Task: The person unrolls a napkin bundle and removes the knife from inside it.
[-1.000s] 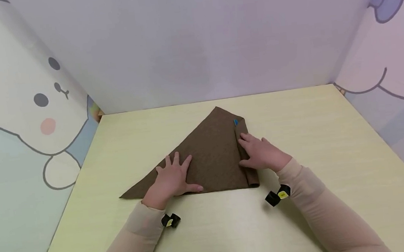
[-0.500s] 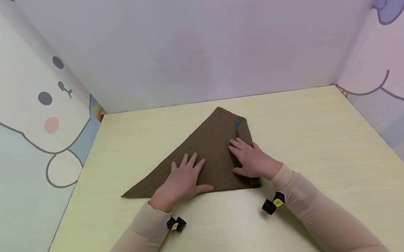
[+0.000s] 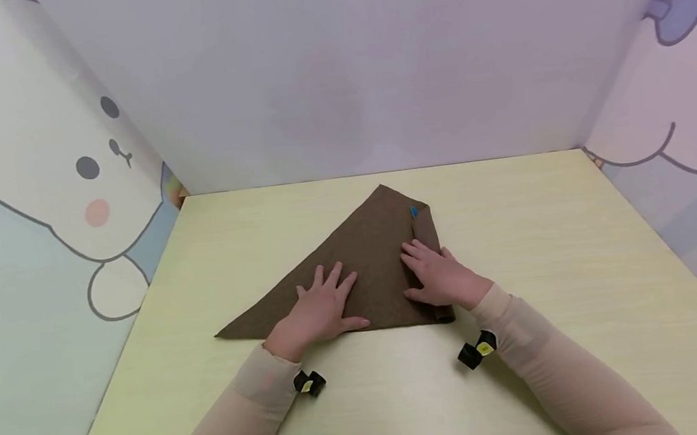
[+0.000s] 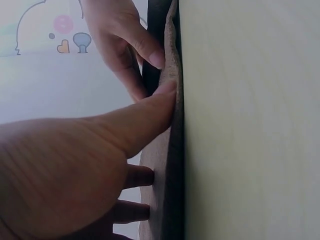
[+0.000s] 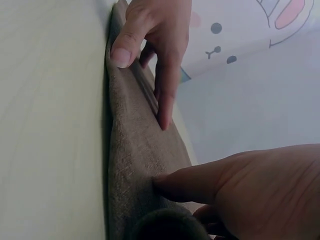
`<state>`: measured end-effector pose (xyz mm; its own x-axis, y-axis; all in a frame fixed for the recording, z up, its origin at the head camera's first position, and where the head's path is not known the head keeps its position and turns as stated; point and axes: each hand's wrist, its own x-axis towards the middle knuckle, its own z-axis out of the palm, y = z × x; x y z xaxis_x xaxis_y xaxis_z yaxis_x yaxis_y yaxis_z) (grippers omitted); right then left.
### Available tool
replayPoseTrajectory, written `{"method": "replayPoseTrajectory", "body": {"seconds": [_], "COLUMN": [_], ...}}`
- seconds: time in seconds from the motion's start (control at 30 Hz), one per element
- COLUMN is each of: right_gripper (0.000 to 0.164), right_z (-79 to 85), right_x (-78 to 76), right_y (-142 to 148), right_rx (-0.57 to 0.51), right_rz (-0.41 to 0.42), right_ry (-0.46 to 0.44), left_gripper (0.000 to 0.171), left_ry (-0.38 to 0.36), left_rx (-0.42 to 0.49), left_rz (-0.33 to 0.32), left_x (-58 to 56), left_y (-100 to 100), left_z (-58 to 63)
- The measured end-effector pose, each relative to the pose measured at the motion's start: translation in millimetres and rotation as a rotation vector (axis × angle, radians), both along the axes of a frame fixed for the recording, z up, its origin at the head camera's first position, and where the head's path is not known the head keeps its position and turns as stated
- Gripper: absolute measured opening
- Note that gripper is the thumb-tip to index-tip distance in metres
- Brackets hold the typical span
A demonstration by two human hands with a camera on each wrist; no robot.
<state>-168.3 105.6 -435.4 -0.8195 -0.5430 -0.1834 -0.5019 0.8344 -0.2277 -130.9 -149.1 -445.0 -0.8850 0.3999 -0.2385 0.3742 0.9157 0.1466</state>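
Observation:
A brown cloth (image 3: 380,225), folded into a rough triangle, lies on the table. Its right side is turned over into a narrow strip (image 3: 425,228) that looks rolled at the near end, with a small blue tag (image 3: 414,212) by the top. Fingers spread, my left hand (image 3: 316,313) rests flat on the cloth's middle; in the left wrist view its thumb (image 4: 162,92) lies near the front edge. My right hand (image 3: 444,279) lies across the strip, fingers and thumb pointing left. The right wrist view has its thumb (image 5: 170,185) touching the cloth; its other fingers are largely hidden there.
The pale table (image 3: 562,240) extends around the cloth on every side. A plain wall (image 3: 337,87) stands behind it, and cartoon-printed panels (image 3: 23,128) flank both sides. A small black device (image 3: 309,384) sits at each wrist.
My left hand has slid a little right over the cloth. The right hand has moved left across the turned strip, then stayed nearly still. The whole view has shifted slightly.

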Motion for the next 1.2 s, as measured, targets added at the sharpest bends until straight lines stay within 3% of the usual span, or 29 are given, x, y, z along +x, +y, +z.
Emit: {"method": "replayPoseTrajectory", "body": {"seconds": [0.33, 0.63, 1.2], "right_gripper": [0.078, 0.079, 0.079], "right_z": [-6.5, -6.5, -12.2], "right_x": [1.9, 2.3, -0.3], "right_y": [19.9, 33.2, 51.9], "right_rx": [-0.019, 0.001, -0.067], "right_rz": [0.08, 0.074, 0.093], "right_ry": [0.107, 0.123, 0.165], "left_gripper": [0.093, 0.092, 0.092], "left_ry": [-0.015, -0.015, -0.005], "left_rx": [-0.004, 0.0, -0.005], "left_rz": [0.016, 0.013, 0.012], "left_x": [0.5, 1.1, 2.2], "left_y": [0.9, 0.2, 0.5], "left_z": [-2.7, -2.0, -1.1]}}
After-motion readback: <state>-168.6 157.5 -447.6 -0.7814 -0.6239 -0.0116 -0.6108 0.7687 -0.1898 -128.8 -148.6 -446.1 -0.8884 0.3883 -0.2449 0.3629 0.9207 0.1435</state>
